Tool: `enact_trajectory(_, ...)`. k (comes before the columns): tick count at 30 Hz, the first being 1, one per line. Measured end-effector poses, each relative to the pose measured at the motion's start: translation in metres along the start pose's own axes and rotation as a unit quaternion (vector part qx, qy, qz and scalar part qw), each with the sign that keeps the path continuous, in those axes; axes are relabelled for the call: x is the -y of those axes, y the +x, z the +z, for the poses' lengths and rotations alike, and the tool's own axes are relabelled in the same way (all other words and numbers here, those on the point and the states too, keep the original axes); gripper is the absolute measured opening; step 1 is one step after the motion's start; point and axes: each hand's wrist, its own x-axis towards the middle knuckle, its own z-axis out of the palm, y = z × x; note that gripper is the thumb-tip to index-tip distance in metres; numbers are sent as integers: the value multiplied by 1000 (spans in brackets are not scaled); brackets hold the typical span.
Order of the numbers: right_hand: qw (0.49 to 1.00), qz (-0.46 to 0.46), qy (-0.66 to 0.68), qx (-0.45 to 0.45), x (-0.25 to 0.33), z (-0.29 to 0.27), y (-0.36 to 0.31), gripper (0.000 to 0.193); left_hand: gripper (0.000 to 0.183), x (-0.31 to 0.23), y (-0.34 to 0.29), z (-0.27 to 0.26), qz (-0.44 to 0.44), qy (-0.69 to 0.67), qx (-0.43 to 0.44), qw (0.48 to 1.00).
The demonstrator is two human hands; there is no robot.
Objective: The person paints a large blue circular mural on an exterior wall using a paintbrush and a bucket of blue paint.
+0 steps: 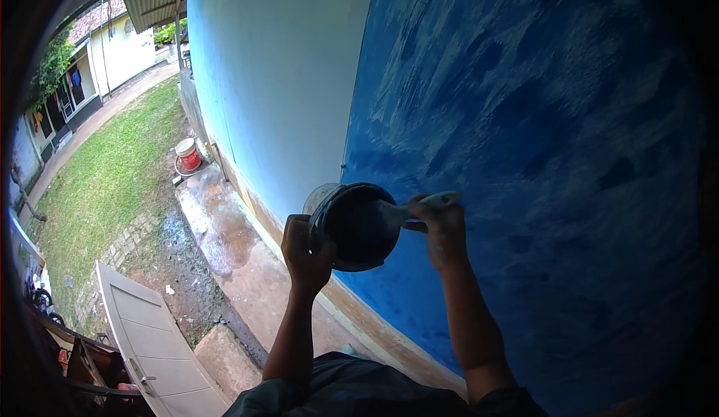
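My left hand (305, 256) is closed on the near left side of a round paint bucket (364, 261), tilted so that its dark inside faces me. A paintbrush (438, 201) with a pale handle is gripped in my right hand (445, 231). Its head end reaches over the bucket's right rim into the opening; the bristles are lost in shadow. Beyond both hands stands a wall (509, 132) covered in streaky, uneven blue paint. A pale whitish-blue wall section (277, 65) adjoins it on the left along a straight upright edge.
A white and red bucket (188, 155) stands at the far end of a stained concrete strip (247, 245) along the wall's foot. At lower left is a pale panelled door (153, 335) with a handle. Grass (112, 170) and a path lie farther left, with houses behind.
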Motion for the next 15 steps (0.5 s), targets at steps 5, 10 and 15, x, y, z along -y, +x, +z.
enact_trajectory(5, 984, 58, 167, -26, -13, -30, -6, 20, 25, -1, -4, 14, -66, -71, -1, 995)
enact_trajectory(10, 998, 25, 49, -25, -9, -31, -16, 16, 27, 0, -6, 20, -127, -67, 10, 990)
enact_trajectory(15, 920, -297, -253, -45, 22, -23, -14, 12, 28, 18, -13, 22, -127, -49, 5, 991)
